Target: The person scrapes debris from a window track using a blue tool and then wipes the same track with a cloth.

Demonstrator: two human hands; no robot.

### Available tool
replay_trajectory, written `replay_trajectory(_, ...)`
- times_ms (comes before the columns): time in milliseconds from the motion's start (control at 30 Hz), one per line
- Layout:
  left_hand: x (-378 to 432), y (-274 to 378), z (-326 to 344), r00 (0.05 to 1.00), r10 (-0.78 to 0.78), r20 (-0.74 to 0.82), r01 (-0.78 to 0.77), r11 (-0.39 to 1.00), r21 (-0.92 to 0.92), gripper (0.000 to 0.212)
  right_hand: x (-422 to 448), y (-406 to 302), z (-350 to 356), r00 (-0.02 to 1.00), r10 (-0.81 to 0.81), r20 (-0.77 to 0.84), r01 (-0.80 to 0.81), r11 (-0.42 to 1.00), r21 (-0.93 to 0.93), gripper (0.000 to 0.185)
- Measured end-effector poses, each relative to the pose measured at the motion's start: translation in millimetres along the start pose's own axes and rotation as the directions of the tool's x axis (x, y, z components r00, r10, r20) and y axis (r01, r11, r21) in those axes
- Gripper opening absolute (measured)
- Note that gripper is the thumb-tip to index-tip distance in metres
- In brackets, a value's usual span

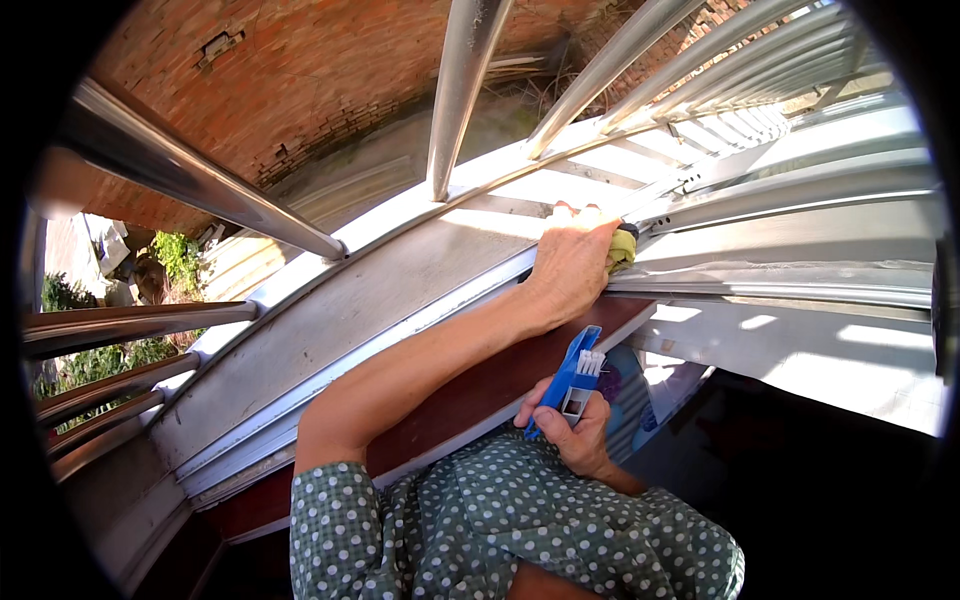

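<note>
My left hand (pixel 571 262) reaches across the window sill with its fingers closed around a yellow-green cloth (pixel 622 247). It presses against the corner where the sliding window frame (pixel 780 281) meets the window track (pixel 420 326). A small dark part shows beside the cloth, too covered to name. Close to my body, my right hand (pixel 581 439) grips a blue plastic cleaning brush (pixel 559 390) with a white bristle head (pixel 590 364) pointing up. Its grey-white holder is between my thumb and fingers.
Metal security bars (pixel 461 97) stand along the outer ledge (pixel 360 307), with a brick wall (pixel 315 82) and plants (pixel 176 255) beyond. A dark red inner sill (pixel 465 405) runs in front of me. Sliding window panels extend to the right.
</note>
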State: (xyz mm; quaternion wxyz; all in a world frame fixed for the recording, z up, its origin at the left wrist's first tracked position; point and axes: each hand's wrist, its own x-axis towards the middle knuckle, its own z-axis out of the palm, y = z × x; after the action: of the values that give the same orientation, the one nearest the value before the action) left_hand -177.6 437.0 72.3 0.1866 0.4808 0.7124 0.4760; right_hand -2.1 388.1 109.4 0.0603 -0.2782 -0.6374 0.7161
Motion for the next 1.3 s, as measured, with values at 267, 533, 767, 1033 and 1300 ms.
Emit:
replay_trajectory(267, 48.3, -3.1, 27.9, 0.997, 0.030, 0.067, -0.021, 0.989, -0.145, 0.031, -4.6, 1.3, -9.7, 0.997, -0.005, -0.077, 0.006, 1.000, 0.016, 0.018)
replay_trajectory(533, 59.4, -17.2, 50.0, 0.999, 0.004, 0.038, 0.006, 0.970, -0.243, 0.029, 4.0, -0.2, -9.1, 0.994, 0.043, -0.099, -0.043, 0.999, 0.005, 0.017)
replay_trajectory(767, 62.7, -11.0, 30.5, 0.987, -0.107, 0.121, 0.148, 0.902, -0.405, 0.027, 11.1, 5.8, 1.4, 0.999, 0.010, -0.043, -0.011, 0.999, -0.030, 0.017)
replay_trajectory(1033, 40.2, -35.5, -40.8, 0.972, 0.150, 0.181, -0.034, 0.853, -0.522, 0.043, 5.1, 6.0, 3.7, 0.998, 0.042, -0.053, -0.041, 0.999, 0.034, 0.020)
replay_trajectory(1300, 28.2, -12.5, -41.9, 0.976, -0.170, 0.138, 0.197, 0.957, -0.214, 0.051, 4.5, 3.5, 1.9, 0.997, 0.065, -0.051, -0.064, 0.998, 0.020, 0.020)
